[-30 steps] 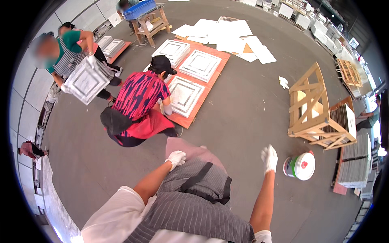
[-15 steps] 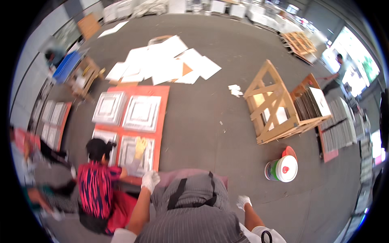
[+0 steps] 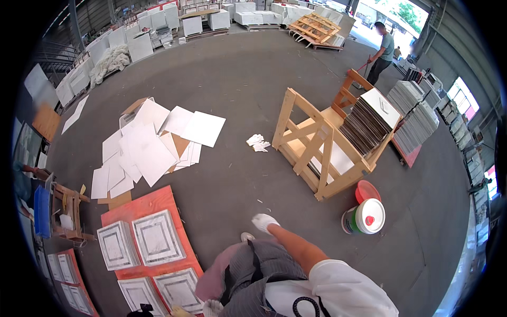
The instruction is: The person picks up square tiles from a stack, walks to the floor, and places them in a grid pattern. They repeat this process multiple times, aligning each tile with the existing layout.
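Note:
My right hand (image 3: 264, 223), in a white knit glove, reaches forward over the grey floor with nothing in it; its fingers look loosely stretched. At the lower edge my left hand (image 3: 213, 308), also in a white glove, shows only in part beside my grey striped apron (image 3: 274, 259), and its fingers are hidden. Close to it are stacks of square marble-patterned tiles (image 3: 157, 238) with grey frame borders, set on an orange-red board (image 3: 158, 203). A co-worker's yellow glove (image 3: 181, 311) touches the nearest stack.
White sheets (image 3: 142, 148) lie scattered ahead on the left. To the right stands a wooden crate (image 3: 327, 153) with upright dark panels, near a white-lidded bucket (image 3: 369, 216) and a red basin (image 3: 368, 191). White gloves (image 3: 257, 142) lie on the floor. A person (image 3: 383, 53) stands far right.
My view has swung to the right, so the tile stacks now sit lower left. My right hand has moved forward and inward; my left has dropped to the lower edge. The co-worker is mostly out of view.

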`<state>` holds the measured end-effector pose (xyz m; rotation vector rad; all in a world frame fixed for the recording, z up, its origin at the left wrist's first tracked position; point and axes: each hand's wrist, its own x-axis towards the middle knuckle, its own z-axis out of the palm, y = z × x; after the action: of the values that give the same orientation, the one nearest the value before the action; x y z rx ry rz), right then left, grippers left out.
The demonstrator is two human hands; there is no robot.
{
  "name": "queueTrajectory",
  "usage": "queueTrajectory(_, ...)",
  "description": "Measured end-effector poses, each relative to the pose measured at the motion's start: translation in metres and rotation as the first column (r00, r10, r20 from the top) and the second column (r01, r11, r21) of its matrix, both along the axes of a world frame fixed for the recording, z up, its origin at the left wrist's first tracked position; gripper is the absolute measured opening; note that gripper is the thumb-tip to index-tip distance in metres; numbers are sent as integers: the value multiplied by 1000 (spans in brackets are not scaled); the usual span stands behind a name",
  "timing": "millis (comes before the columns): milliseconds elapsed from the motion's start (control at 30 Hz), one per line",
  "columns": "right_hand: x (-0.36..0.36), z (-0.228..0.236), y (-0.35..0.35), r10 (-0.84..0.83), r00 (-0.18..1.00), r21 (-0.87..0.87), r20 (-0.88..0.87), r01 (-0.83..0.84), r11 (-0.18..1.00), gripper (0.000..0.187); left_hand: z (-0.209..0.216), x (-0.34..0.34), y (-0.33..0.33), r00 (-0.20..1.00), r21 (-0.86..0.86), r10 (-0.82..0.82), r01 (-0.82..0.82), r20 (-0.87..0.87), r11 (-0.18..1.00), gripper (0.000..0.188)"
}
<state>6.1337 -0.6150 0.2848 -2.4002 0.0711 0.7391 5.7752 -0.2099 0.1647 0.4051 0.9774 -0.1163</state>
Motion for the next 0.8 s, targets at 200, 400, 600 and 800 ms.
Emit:
queueTrajectory(200,188,77,164,278,929,171,243,-324,931,40,74,127,-15,999,-57,39,-40,-18,998,20)
queueTrajectory(400,199,34,315,412,910,528,-47,-328,784,40,107,186,28,946,147,283,-260,-160,954,30)
queueTrajectory(600,182,16,423,397,817,452,-417,-193,871,37,89,228,102,824,85,508,-503,-251,860,26)
queueTrajectory(800,226,-29,489,454,809,347,-373,-333,877,37,82,289,158,848,190,452,-412,-277,891,38)
